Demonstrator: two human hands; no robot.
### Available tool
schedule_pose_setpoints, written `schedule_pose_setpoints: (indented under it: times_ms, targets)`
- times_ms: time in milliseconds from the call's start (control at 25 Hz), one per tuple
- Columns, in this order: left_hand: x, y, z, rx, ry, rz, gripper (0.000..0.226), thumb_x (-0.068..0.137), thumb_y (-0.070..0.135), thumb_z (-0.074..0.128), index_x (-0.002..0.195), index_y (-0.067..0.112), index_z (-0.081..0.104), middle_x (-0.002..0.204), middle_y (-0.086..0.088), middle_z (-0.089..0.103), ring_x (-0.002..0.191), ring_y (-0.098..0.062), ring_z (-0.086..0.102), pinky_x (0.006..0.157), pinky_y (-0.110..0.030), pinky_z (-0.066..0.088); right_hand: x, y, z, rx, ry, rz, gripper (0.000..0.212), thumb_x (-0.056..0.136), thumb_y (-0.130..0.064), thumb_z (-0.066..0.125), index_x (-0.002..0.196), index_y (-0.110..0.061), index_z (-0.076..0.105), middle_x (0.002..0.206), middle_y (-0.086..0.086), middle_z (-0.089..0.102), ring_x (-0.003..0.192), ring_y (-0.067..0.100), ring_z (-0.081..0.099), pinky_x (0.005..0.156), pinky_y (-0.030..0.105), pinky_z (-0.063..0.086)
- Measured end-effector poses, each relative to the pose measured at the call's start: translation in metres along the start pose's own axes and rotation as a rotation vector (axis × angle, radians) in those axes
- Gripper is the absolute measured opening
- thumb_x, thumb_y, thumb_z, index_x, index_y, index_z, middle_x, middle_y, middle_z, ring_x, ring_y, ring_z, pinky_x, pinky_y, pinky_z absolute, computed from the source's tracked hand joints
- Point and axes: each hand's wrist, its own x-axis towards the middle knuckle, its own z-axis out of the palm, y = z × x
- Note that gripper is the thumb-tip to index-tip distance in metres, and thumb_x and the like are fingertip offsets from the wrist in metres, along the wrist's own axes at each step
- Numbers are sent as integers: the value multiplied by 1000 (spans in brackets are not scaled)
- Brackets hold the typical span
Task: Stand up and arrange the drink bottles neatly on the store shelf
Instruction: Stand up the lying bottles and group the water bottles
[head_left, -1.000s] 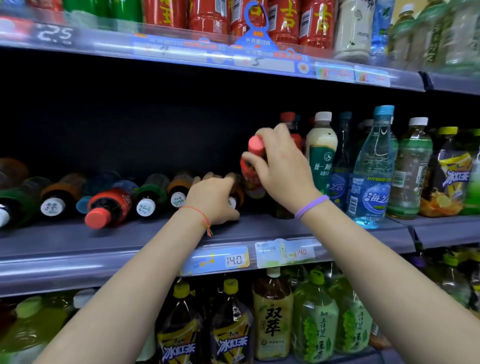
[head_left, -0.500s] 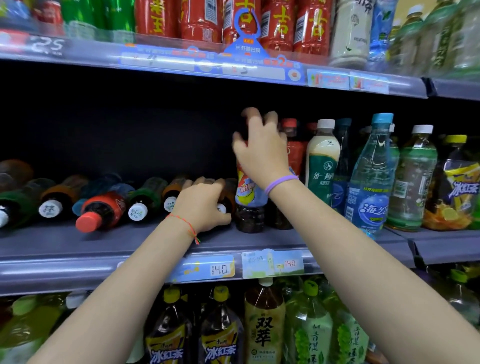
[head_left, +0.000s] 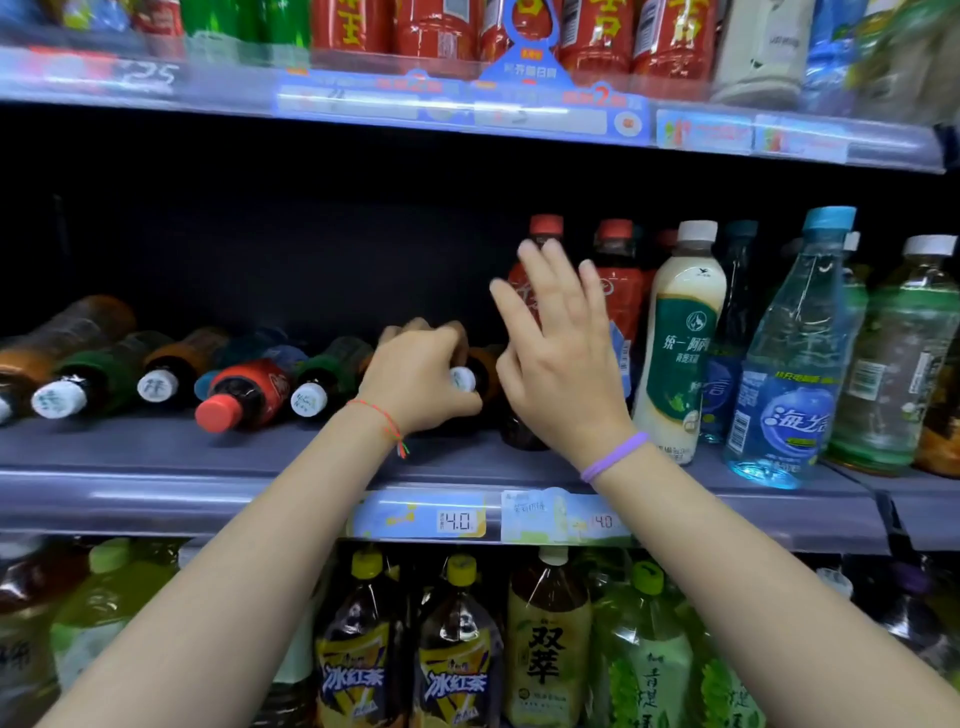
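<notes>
Several drink bottles lie on their sides along the grey middle shelf (head_left: 156, 457), caps toward me, among them a red-capped cola bottle (head_left: 244, 392). My left hand (head_left: 421, 382) is closed around the neck of a lying white-capped bottle (head_left: 462, 378). My right hand (head_left: 558, 358) is open, fingers spread, just in front of an upright red-capped dark bottle (head_left: 543, 234) that stands at the left end of the standing row. To its right stand a second red-capped bottle (head_left: 618, 270), a cream milk-tea bottle (head_left: 680, 332) and a clear blue water bottle (head_left: 795, 364).
The upper shelf's price rail (head_left: 467, 111) overhangs closely, with red bottles above it. Large tea bottles (head_left: 457, 649) fill the lower shelf. Behind the lying bottles the shelf back is dark. Green tea bottles (head_left: 893, 353) crowd the right end.
My right hand stood the red-capped bottle upright next to the standing row, then let go and opened. My left hand kept its hold on the lying white-capped bottle.
</notes>
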Motion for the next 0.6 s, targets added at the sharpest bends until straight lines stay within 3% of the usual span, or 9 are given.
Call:
schedule_pose_setpoints:
  times_ms: [80,200,320,400,480,560,600]
  targets:
    - [-1,-3,-16,-244,122,-43,37,63,44,74,80,21,51,70,5,56,82,-22,54,76,-35,39,-6,-6,-1,153,-51,-24,49,76,-10,57,124,-1,61,132,19,57,132,39,46,117,54,24]
    - [-5,2,-51,-451,321,6,27,68,38,74,81,22,55,70,6,61,74,-17,56,73,-37,48,-4,-22,3,244,-245,60,70,77,-33,70,139,-8,48,134,7,55,135,30,42,121,46,12]
    - [-7,5,-80,-607,426,72,24,80,38,74,88,20,60,76,3,64,73,-16,58,69,-32,47,10,-40,1,417,-173,257,69,78,-45,71,134,-15,45,122,-1,58,117,21,51,120,41,10]
    - [-5,-7,-84,-753,418,-28,24,94,40,57,92,16,61,80,-4,64,77,-19,58,73,-33,46,17,-47,-4,411,-96,315,72,79,-51,69,135,-14,44,115,0,59,108,21,52,115,40,15]
    - [-5,-28,-72,-590,244,-104,32,98,42,38,87,19,56,79,-3,59,84,-27,59,76,-39,45,21,-51,-8,258,-69,354,82,79,-59,66,142,-13,39,110,4,59,103,24,52,104,42,26]
    - [-10,-42,-54,-253,-109,-114,30,95,46,40,89,23,58,88,-1,63,93,-33,62,76,-37,47,24,-51,-12,127,-56,412,86,79,-63,63,144,-12,37,105,7,59,97,28,53,92,45,33]
    - [-15,-44,-47,-125,-282,-106,25,94,46,46,100,27,61,100,-3,67,99,-33,63,77,-35,48,26,-51,-14,93,-58,444,87,79,-64,62,144,-12,36,103,7,58,95,29,53,90,45,34]
